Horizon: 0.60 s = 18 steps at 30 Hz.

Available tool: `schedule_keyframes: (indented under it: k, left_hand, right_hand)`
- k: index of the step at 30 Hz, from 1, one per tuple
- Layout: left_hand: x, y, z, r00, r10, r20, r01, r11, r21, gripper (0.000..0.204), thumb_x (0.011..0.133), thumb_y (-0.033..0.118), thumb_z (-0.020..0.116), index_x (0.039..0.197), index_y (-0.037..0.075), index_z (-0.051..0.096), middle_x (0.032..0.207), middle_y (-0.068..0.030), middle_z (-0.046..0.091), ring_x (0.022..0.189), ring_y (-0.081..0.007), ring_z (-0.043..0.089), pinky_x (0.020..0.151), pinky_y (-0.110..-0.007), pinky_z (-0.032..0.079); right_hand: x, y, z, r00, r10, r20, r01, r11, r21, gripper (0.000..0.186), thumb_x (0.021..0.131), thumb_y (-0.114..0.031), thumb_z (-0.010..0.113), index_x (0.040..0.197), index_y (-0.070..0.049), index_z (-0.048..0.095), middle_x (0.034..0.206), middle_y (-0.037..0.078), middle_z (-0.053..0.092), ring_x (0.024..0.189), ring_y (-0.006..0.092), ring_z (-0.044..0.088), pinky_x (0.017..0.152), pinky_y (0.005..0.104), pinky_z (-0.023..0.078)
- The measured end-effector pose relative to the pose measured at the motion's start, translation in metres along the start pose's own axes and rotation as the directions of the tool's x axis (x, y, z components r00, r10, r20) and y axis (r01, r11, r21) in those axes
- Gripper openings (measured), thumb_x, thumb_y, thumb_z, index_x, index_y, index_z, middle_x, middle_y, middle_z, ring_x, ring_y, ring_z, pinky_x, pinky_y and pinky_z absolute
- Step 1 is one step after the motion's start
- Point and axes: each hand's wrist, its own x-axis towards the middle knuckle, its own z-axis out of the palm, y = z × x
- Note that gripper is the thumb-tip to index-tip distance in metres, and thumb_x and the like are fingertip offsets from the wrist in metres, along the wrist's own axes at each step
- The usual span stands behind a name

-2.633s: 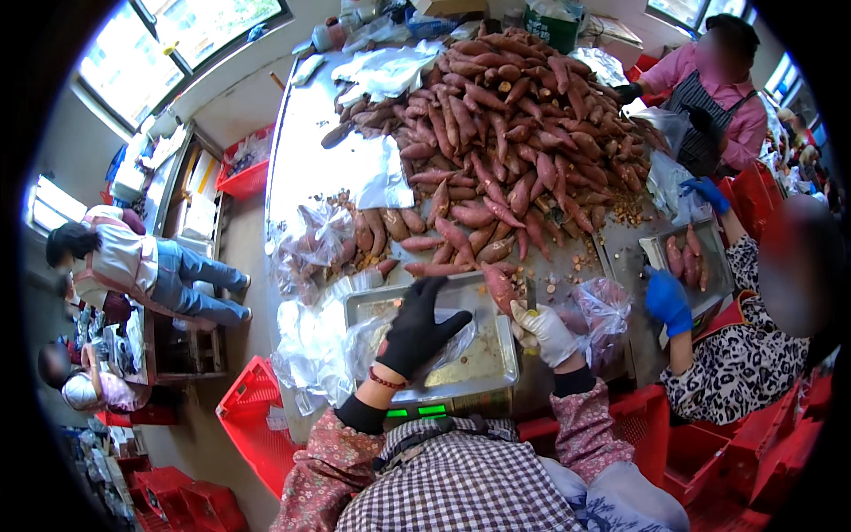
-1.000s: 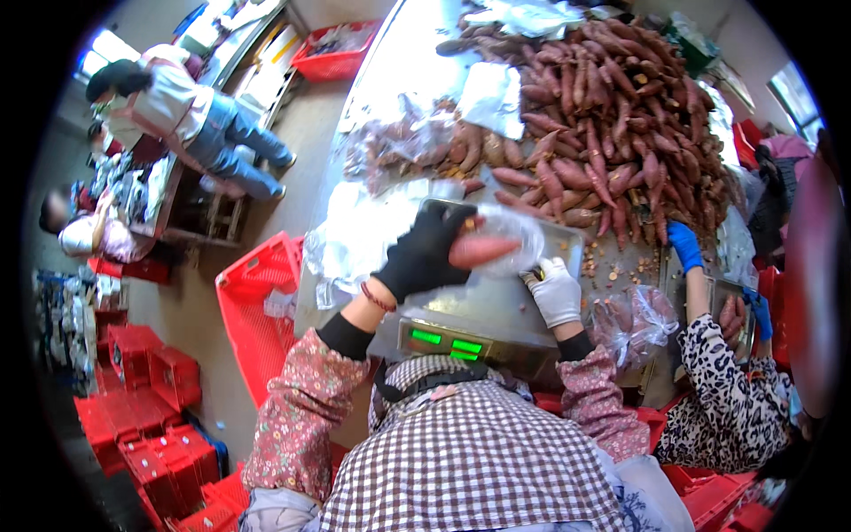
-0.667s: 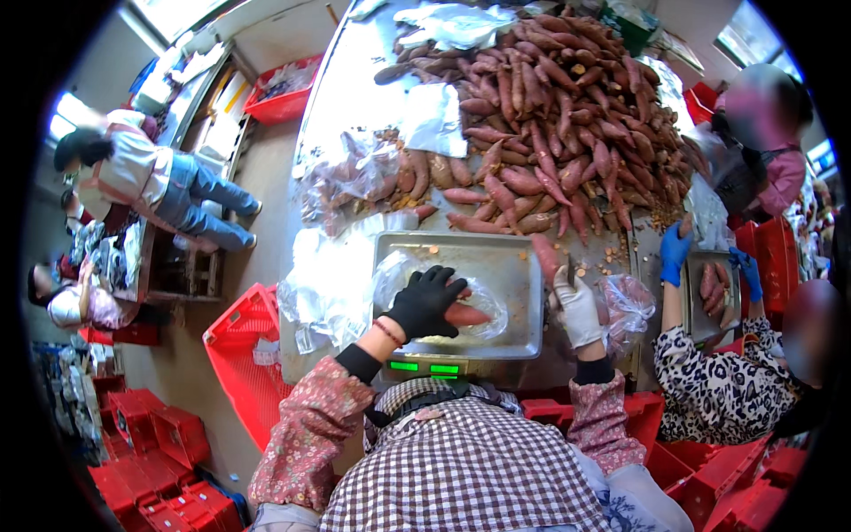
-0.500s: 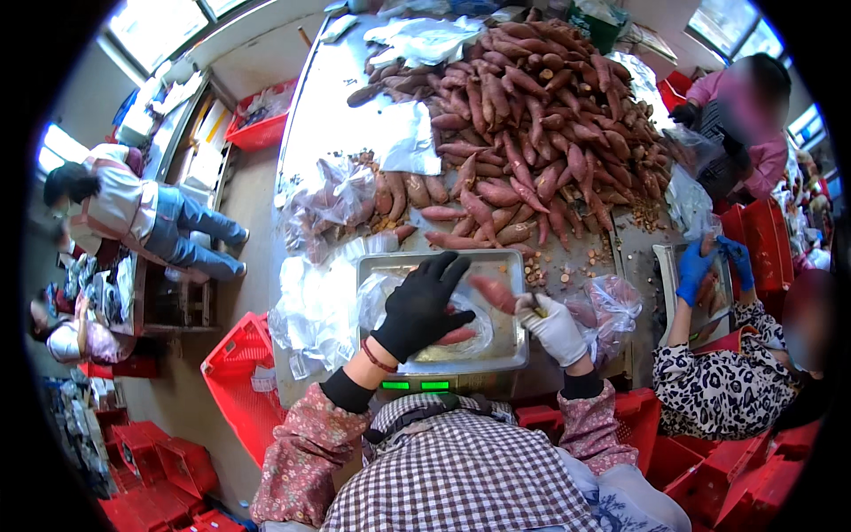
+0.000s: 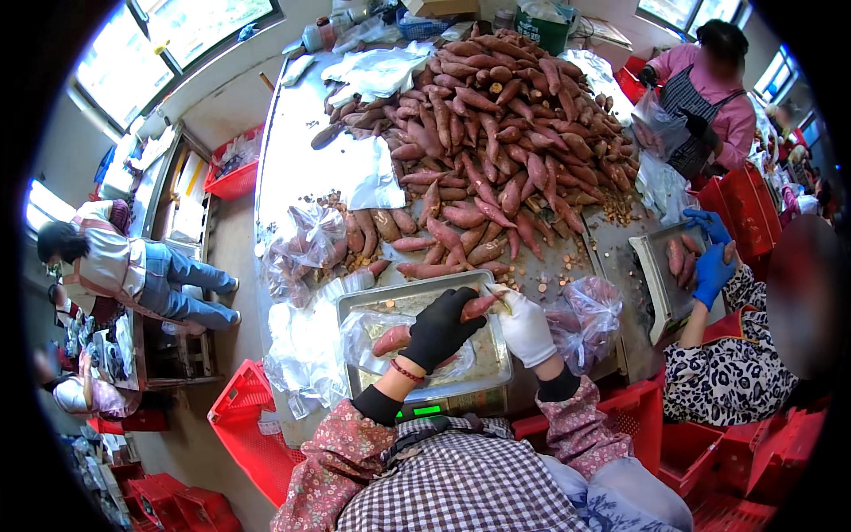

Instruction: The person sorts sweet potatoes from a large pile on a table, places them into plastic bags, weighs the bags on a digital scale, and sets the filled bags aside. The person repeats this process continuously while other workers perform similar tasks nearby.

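In a black glove, my left hand (image 5: 439, 330) is closed around a sweet potato (image 5: 477, 308) above a metal tray (image 5: 498, 359). My white-gloved right hand (image 5: 526, 328) meets the potato's right end, its fingers closed on what looks like a small knife (image 5: 503, 307), mostly hidden by the glove. Beneath my left hand, a clear plastic bag (image 5: 359, 330) lies spread on the tray with another sweet potato (image 5: 391, 340) on it. The tray rests on a scale with a lit green display (image 5: 426, 410).
A big heap of sweet potatoes (image 5: 496, 133) covers the table beyond. Bagged potatoes (image 5: 581, 324) stand right of the tray; plastic bags (image 5: 306, 346) lie left. Red crates (image 5: 253, 426) flank me. At right, a co-worker's blue-gloved hands (image 5: 712, 275) work over another tray (image 5: 651, 275).
My left hand, open before, has closed on the sweet potato that was beside my right hand. Both hands have come together over the tray. The whole view has shifted slightly.
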Motion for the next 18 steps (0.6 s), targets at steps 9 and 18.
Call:
schedule_keyframes:
  k: [9,18]
  left_hand:
    - [-0.011,-0.029,-0.032,0.937,-0.325,0.125,0.319,0.659,-0.681,0.041,0.084,0.024,0.071,0.118,0.006,0.058,0.115,-0.0091,0.06,0.116,-0.0239,0.052,0.102,-0.038,0.038]
    - [-0.028,-0.015,-0.019,0.986,-0.111,0.122,0.156,0.873,-0.462,0.049,0.088,0.027,0.063,0.131,0.007,0.05,0.127,-0.0044,0.055,0.122,-0.0188,0.047,0.107,-0.038,0.028]
  right_hand:
    - [0.005,0.048,0.009,0.874,0.481,-0.072,-0.46,0.865,0.199,0.034,0.1,-0.031,0.05,0.116,-0.004,0.064,0.087,0.015,0.07,0.077,0.0253,0.068,0.069,0.0359,0.052]
    - [-0.005,-0.046,0.032,1.0,-0.006,-0.012,0.006,0.999,-0.046,0.053,0.081,0.003,0.06,0.132,-0.01,0.055,0.11,0.021,0.065,0.093,0.0373,0.066,0.078,0.0409,0.053]
